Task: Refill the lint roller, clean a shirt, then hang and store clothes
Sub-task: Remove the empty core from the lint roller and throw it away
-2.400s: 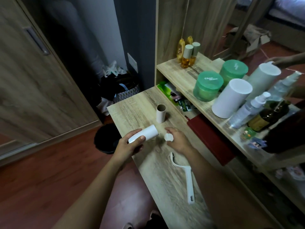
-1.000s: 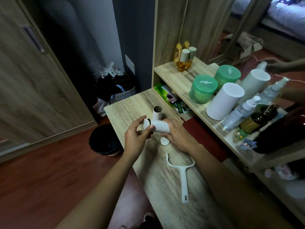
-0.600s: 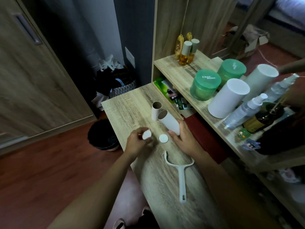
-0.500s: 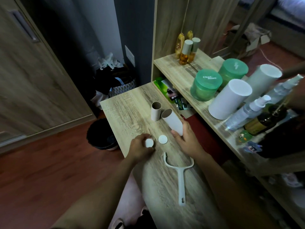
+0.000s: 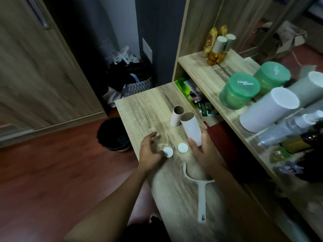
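Refill roll (image 5: 191,130) is gripped, tilted, in the right hand (image 5: 202,154) over the table (image 5: 139,109), with the empty core (image 5: 176,116) standing at its eleven o'clock. Two end caps (image 5: 182,147) are laid flat at the roll's seven o'clock. The left hand (image 5: 150,154) is held loose-fingered beside them, grasping nothing. Refilling is judged under way: a cap should be pressed into the roll, then the roll snapped into the handle (image 5: 201,193) at six o'clock.

White refill roll (image 5: 191,129) tilted beside upright empty core (image 5: 176,117); two caps (image 5: 183,147) and handle (image 5: 201,194) lie flat.
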